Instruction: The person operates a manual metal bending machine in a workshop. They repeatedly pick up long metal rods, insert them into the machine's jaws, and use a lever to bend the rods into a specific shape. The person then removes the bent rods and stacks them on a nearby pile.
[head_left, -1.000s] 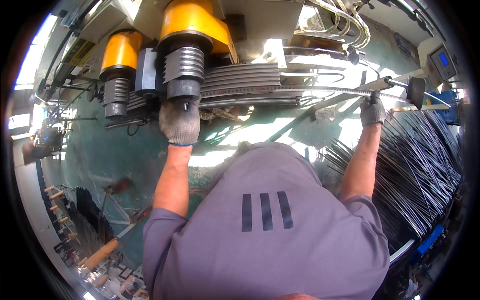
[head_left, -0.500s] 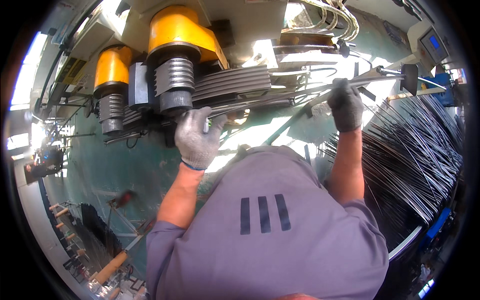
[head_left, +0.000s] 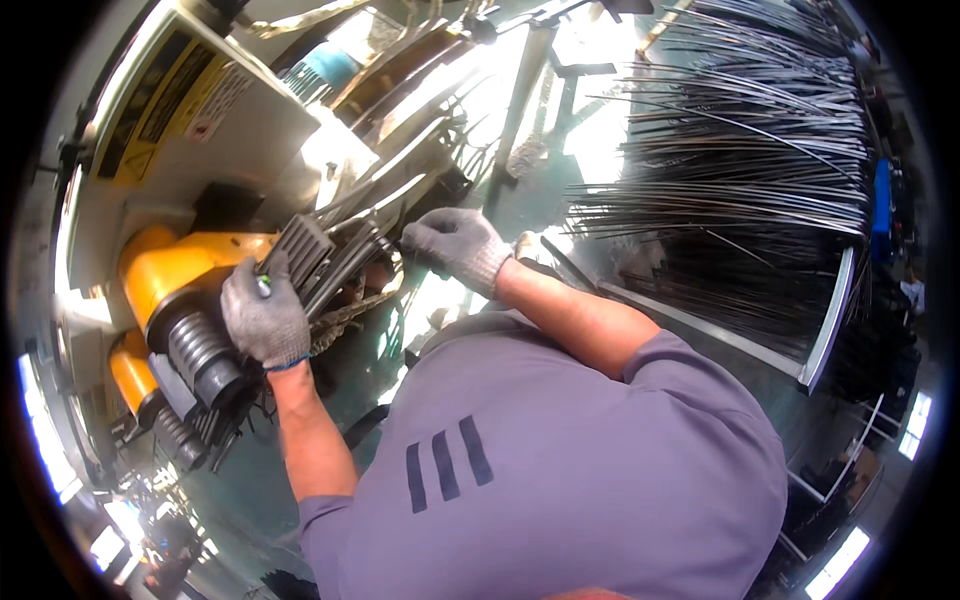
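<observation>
The yellow machine head is left of the grooved block, and a ribbed cylinder sits down and to the left of that block. My gloved left hand is at the block's lower-left side, fingers curled round a green-and-white object mostly hidden by the glove; whether it also touches the block I can't tell. So the small object lies within the left hand's grip, while my other hand is well apart from it. I read the block's long axis as slanting from down-left to up-right; the dark bars run much the same way along its right side. My right hand is right of the block, just beside the bars' upper ends, fingers folded in; whether it grips anything I can't tell. Far right of the block lies a heap of thin rods
</observation>
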